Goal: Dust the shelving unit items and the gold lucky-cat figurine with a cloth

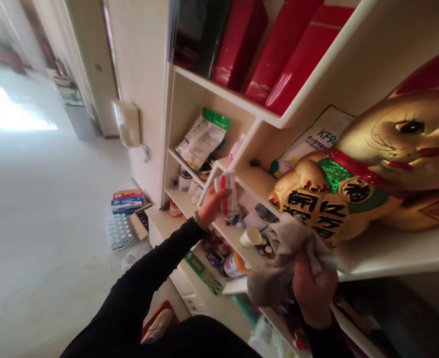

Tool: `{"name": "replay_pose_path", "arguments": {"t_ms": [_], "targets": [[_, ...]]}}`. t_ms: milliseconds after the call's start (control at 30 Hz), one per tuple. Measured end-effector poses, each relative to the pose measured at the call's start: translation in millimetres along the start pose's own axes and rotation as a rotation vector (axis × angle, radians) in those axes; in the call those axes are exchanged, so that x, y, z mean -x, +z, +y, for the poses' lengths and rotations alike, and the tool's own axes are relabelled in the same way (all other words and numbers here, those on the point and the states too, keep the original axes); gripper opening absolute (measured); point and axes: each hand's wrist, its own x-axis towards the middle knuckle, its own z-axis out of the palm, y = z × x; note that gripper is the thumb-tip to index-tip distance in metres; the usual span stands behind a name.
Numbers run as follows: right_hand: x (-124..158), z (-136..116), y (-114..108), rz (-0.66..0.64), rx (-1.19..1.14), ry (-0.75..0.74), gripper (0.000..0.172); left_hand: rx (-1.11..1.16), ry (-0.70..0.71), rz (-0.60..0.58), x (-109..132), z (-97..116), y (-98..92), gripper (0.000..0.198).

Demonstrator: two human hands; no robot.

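My left hand (212, 206) grips a small white and red packet (227, 193) in front of a white shelf unit (219, 233). My right hand (314, 294) is shut on a grey cloth (284, 263), which it presses against the lower edge of a large golden lucky cat figurine (335, 199). The figurine has a red collar, a green glitter patch and black characters on its front. It stands on a white shelf, and the cloth hides part of its base.
Bottles, packets, a cup and a green-labelled bag (204, 139) crowd the lower shelves. Red binders (279, 54) stand above. A KF94 mask package (316, 134) is behind the figurine. Boxes and a bottle pack (119, 231) sit on the tiled floor.
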Motion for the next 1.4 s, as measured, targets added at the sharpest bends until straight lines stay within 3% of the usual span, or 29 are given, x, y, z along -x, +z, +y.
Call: {"name": "replay_pose_path", "arguments": {"t_ms": [100, 200, 300, 400, 567, 767, 900, 1033, 1233, 1400], "targets": [[-14, -20, 14, -0.102, 0.014, 0.043, 0.041, 0.059, -0.081, 0.005, 10, -6, -20.2, 0.048], [-17, -34, 24, -0.305, -0.006, 0.115, 0.041, 0.070, -0.110, 0.083, 16, -25, -43.1, 0.050], [-5, -34, 26, -0.549, -0.009, 0.215, 0.045, -0.071, -0.067, 0.188, 18, -60, -67.0, 0.050], [19, -18, 23, -0.642, 0.024, 0.369, 0.050, -0.294, -0.056, 0.184, 17, -101, -82.2, 0.042], [72, 14, 11, -0.531, 0.080, 0.626, 0.053, -0.544, -0.059, 0.113, 3, -147, -74.9, 0.023], [129, 40, -14, -0.296, 0.131, 0.759, 0.052, -0.798, 0.024, 0.020, -29, -181, -26.4, 0.023], [156, 51, -26, -0.200, 0.125, 0.857, 0.055, -0.895, 0.069, -0.012, -36, -199, -3.3, 0.024], [165, 54, -30, -0.126, 0.144, 0.933, 0.057, -0.945, 0.105, -0.001, -27, -207, -6.0, 0.037], [164, 54, -18, -0.109, 0.039, 0.962, 0.060, -0.994, 0.106, 0.022, -25, -211, -19.3, 0.045], [167, 59, -9, -0.120, -0.018, 0.988, 0.061, -0.836, 0.101, 0.136, -7, -201, -21.9, 0.038]]}}
